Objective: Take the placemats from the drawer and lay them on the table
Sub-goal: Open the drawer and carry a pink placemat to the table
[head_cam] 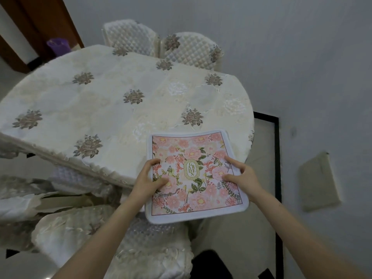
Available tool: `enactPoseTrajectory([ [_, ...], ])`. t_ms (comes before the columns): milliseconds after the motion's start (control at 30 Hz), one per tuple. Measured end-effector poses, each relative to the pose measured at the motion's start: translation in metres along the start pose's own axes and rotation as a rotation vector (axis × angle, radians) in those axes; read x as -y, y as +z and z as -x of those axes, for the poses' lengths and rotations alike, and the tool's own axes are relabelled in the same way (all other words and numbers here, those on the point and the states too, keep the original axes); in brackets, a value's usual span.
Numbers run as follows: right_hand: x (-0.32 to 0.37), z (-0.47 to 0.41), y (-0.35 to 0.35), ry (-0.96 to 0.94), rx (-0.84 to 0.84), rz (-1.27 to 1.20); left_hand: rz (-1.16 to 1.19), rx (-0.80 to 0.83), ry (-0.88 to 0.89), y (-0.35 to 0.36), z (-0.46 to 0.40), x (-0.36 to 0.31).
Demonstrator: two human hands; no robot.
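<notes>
a person's two hands carry a square pink floral cloth placemat with a white border (pixel 196 176) over the near edge of a round tabletop draped in a cream embroidered cloth with grey-brown rose motifs (pixel 104 101). the left hand (pixel 149 179) holds the mat's left edge, thumb and forefinger lying on the printed face, the other fingers hidden beneath; the right hand (pixel 242 175) holds the right edge the same way, thumb and forefinger on top. each grip is closed on the mat rather than spread flat. the mat's far half hangs over the tabletop, its near half sticks out past the rim toward the person, and whether the far edge touches the cloth cannot be told. it may be a single mat or a thin stack; the edge does not show which.

judged from this view, the fetching is done, since the mat is out and at the table, and the drawer is nowhere in sight. the laying is not yet done: no mat lies flat on the tabletop, so this looks like the first to go down, with any others still to follow. quilted cream chair covers (pixel 161 43) ring the table, and a purple plastic container (pixel 58 45) stands on the floor beyond it.
</notes>
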State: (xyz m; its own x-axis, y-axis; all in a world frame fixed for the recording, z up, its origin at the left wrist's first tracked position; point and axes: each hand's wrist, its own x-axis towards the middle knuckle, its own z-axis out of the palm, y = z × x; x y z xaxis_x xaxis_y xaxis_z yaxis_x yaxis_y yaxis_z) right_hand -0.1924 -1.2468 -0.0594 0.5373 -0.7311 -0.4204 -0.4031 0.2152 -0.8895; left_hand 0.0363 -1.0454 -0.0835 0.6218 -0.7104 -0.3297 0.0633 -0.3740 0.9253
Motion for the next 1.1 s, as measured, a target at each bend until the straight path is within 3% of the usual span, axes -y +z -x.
enactPoseTrajectory([
  [233,-0.009,-0.086,-0.036,-0.034,0.100,0.228,-0.057,-0.101,-0.079,0.061,-0.038,0.018],
  [567,-0.039,-0.163,-0.066,-0.045,0.384,0.592,-0.123,-0.348,-0.227,0.131,-0.053,0.047],
  [633,-0.042,-0.169,-0.067,-0.048,0.376,0.792,-0.251,-0.341,-0.270,0.133,-0.053,0.049],
  [733,-0.042,-0.181,-0.070,-0.291,0.352,1.178,-0.788,-0.311,-0.401,0.135,-0.053,0.048],
  [800,-0.042,-0.189,-0.071,-0.375,0.420,1.262,-0.998,-0.299,-0.429,0.138,-0.053,0.045],
  [933,-0.047,-0.194,-0.072,-0.347,0.486,1.222,-1.126,-0.263,-0.458,0.139,-0.058,0.043],
  [1100,-0.039,-0.191,-0.070,-0.342,0.498,1.283,-1.046,-0.283,-0.476,0.140,-0.059,0.030],
])
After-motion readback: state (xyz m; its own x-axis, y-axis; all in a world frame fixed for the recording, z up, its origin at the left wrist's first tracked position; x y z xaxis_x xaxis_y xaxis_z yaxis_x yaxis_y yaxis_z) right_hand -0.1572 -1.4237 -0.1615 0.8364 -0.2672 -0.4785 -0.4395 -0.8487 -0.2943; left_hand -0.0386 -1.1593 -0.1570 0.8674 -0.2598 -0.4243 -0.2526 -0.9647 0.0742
